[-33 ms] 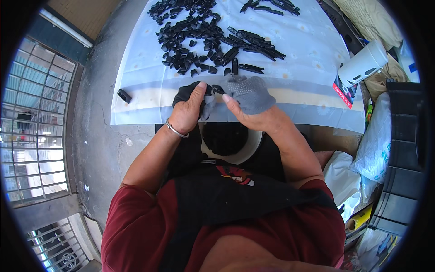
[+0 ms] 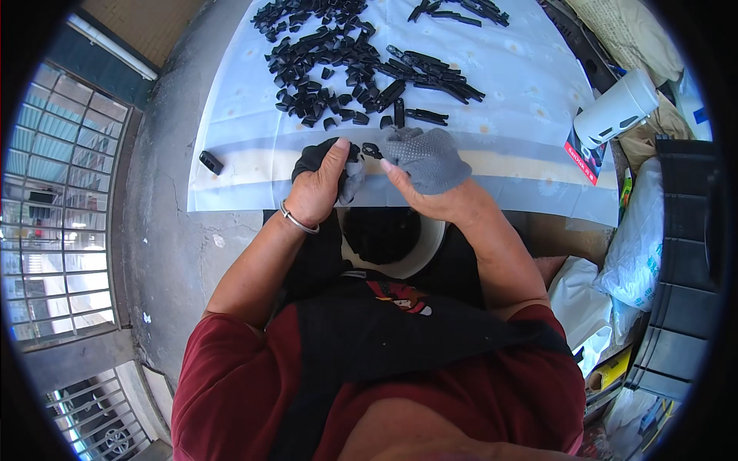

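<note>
My left hand (image 2: 319,180) is closed at the table's near edge, with a bare thumb on top and black and grey cloth over its fingers. What it grips, if anything, is hidden. Close to its right, my right hand (image 2: 427,165), in a grey dotted glove with the thumb bare, pinches a small black plastic part (image 2: 370,150). A narrow gap shows between this part and my left hand. Just beyond my hands lie a heap of small black curved pieces (image 2: 307,69) and a pile of long black plastic pieces (image 2: 434,77).
A pale patterned cloth covers the table (image 2: 515,92). At its left lies a small black object (image 2: 211,162); at its right a white cup (image 2: 616,107) lies tilted by a red and dark card (image 2: 586,157). Below the edge, a round pale container (image 2: 432,253) holds something dark.
My right hand has shifted slightly to the right, and the gap between the small black part and my left hand has widened. My left hand has barely moved.
</note>
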`<control>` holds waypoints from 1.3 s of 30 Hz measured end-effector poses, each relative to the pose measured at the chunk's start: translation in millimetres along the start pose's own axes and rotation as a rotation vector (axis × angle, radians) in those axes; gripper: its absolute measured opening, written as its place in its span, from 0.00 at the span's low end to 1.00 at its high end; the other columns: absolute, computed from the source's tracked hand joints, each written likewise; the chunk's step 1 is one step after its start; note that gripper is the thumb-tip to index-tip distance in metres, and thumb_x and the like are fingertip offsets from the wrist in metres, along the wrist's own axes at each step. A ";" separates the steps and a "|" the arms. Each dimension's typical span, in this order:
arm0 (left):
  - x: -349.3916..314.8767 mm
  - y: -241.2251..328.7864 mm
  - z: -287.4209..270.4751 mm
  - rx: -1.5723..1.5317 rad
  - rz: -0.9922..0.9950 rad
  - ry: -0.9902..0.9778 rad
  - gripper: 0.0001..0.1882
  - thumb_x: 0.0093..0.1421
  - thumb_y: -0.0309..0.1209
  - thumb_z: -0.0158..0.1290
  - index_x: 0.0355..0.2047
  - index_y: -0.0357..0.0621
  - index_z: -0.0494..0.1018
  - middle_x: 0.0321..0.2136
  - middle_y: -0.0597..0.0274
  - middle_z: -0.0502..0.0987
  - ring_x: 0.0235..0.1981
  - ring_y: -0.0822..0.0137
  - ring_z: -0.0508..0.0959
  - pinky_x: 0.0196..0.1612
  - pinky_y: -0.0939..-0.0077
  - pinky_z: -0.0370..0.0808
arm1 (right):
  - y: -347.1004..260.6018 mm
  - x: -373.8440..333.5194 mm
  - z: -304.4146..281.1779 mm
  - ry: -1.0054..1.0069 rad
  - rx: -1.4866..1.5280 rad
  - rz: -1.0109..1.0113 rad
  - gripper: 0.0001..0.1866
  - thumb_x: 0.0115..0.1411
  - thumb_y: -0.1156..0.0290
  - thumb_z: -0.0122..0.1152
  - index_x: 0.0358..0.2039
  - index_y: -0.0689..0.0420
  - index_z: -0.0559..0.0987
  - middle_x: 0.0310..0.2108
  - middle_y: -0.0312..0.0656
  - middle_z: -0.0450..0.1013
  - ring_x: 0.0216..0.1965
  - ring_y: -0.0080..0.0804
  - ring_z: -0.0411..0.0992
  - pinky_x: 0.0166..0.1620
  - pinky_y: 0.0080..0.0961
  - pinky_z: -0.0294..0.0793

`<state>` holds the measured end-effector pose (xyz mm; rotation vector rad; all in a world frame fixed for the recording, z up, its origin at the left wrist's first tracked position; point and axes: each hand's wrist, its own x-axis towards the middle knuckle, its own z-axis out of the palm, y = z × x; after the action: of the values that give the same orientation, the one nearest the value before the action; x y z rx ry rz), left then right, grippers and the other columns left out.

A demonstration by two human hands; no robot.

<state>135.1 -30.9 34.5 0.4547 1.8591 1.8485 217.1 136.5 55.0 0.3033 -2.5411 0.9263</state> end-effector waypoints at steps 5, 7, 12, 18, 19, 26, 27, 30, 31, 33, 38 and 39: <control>1.8 5.6 0.6 0.151 0.136 -0.024 0.22 0.62 0.42 0.39 0.23 0.37 0.70 0.13 0.69 0.67 0.14 0.77 0.63 0.17 0.80 0.61 | 6.5 -3.3 1.7 0.041 -0.068 -0.088 0.13 0.51 0.61 0.59 0.28 0.59 0.77 0.25 0.43 0.73 0.26 0.41 0.71 0.29 0.32 0.69; 3.0 9.3 -4.4 0.224 0.137 -0.065 0.21 0.62 0.43 0.39 0.25 0.38 0.71 0.14 0.69 0.68 0.14 0.78 0.64 0.16 0.83 0.60 | 2.5 -2.5 -0.5 0.046 -0.100 -0.094 0.12 0.51 0.62 0.59 0.28 0.58 0.77 0.26 0.43 0.73 0.26 0.40 0.71 0.30 0.32 0.69; 2.1 18.1 -5.2 0.358 0.166 -0.124 0.21 0.62 0.44 0.38 0.27 0.39 0.71 0.14 0.70 0.67 0.15 0.80 0.64 0.16 0.84 0.60 | 2.0 -2.7 0.6 0.074 -0.191 -0.142 0.09 0.50 0.64 0.60 0.27 0.56 0.78 0.26 0.41 0.73 0.29 0.38 0.71 0.32 0.30 0.69; -2.0 16.0 7.0 0.781 0.644 0.012 0.14 0.61 0.33 0.40 0.26 0.37 0.70 0.14 0.56 0.71 0.15 0.59 0.70 0.21 0.69 0.66 | 5.2 -8.8 23.0 0.061 -0.294 -0.259 0.11 0.50 0.64 0.57 0.35 0.53 0.76 0.32 0.39 0.73 0.34 0.36 0.70 0.37 0.31 0.68; -5.5 17.9 7.0 0.832 0.549 -0.039 0.12 0.60 0.30 0.40 0.26 0.36 0.70 0.16 0.52 0.71 0.17 0.54 0.70 0.23 0.67 0.66 | 6.2 -11.9 29.2 0.032 -0.287 -0.244 0.13 0.51 0.64 0.56 0.37 0.54 0.75 0.33 0.40 0.73 0.34 0.37 0.70 0.37 0.31 0.68; -3.0 34.3 -10.5 1.155 0.274 -0.299 0.13 0.58 0.35 0.43 0.28 0.38 0.71 0.22 0.46 0.73 0.26 0.49 0.73 0.30 0.60 0.69 | -3.7 5.1 -14.6 -0.377 -0.213 0.178 0.15 0.52 0.62 0.55 0.37 0.56 0.74 0.33 0.46 0.72 0.36 0.45 0.69 0.40 0.34 0.68; 1.3 30.8 -9.3 1.200 0.384 -0.169 0.12 0.57 0.35 0.43 0.29 0.39 0.71 0.23 0.47 0.73 0.26 0.50 0.73 0.30 0.61 0.70 | 6.8 4.9 -16.4 -0.185 -0.286 0.220 0.15 0.52 0.62 0.55 0.37 0.55 0.75 0.33 0.45 0.72 0.36 0.45 0.69 0.40 0.34 0.68; 27.4 18.9 -1.0 1.291 0.570 0.053 0.10 0.55 0.34 0.45 0.34 0.43 0.71 0.28 0.51 0.74 0.27 0.54 0.75 0.32 0.65 0.72 | 45.8 8.5 -16.7 0.082 -0.544 0.174 0.15 0.51 0.62 0.55 0.38 0.55 0.75 0.33 0.46 0.72 0.36 0.45 0.69 0.41 0.35 0.68; 40.4 13.3 0.9 1.319 0.660 0.074 0.11 0.53 0.30 0.45 0.36 0.44 0.71 0.30 0.51 0.74 0.29 0.54 0.75 0.32 0.65 0.72 | 55.8 9.9 -16.3 0.156 -0.732 0.081 0.15 0.51 0.63 0.55 0.38 0.54 0.75 0.33 0.47 0.72 0.36 0.45 0.69 0.41 0.35 0.68; 60.6 7.3 3.6 1.444 0.717 0.035 0.15 0.48 0.23 0.44 0.38 0.46 0.72 0.35 0.53 0.73 0.33 0.55 0.74 0.33 0.67 0.72 | 69.9 9.3 -7.2 0.104 -0.715 0.115 0.15 0.51 0.63 0.54 0.38 0.54 0.75 0.34 0.48 0.72 0.37 0.45 0.69 0.42 0.36 0.67; 65.7 -4.6 1.8 1.452 0.654 0.071 0.14 0.47 0.24 0.45 0.36 0.45 0.72 0.34 0.53 0.73 0.33 0.55 0.74 0.35 0.66 0.72 | 51.5 7.4 -8.6 0.035 -0.571 0.237 0.14 0.53 0.65 0.52 0.39 0.56 0.75 0.36 0.50 0.71 0.39 0.46 0.68 0.43 0.37 0.66; 62.4 -6.5 -1.0 1.358 0.627 0.099 0.13 0.48 0.25 0.46 0.36 0.44 0.72 0.33 0.53 0.73 0.33 0.55 0.74 0.35 0.66 0.72 | 42.4 6.7 -9.0 0.105 -0.437 0.220 0.14 0.54 0.65 0.51 0.39 0.57 0.75 0.36 0.50 0.71 0.39 0.47 0.68 0.43 0.37 0.66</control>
<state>83.3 2.2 21.9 1.5032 3.0544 0.5232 199.6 174.0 40.4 -0.1547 -2.6257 0.4205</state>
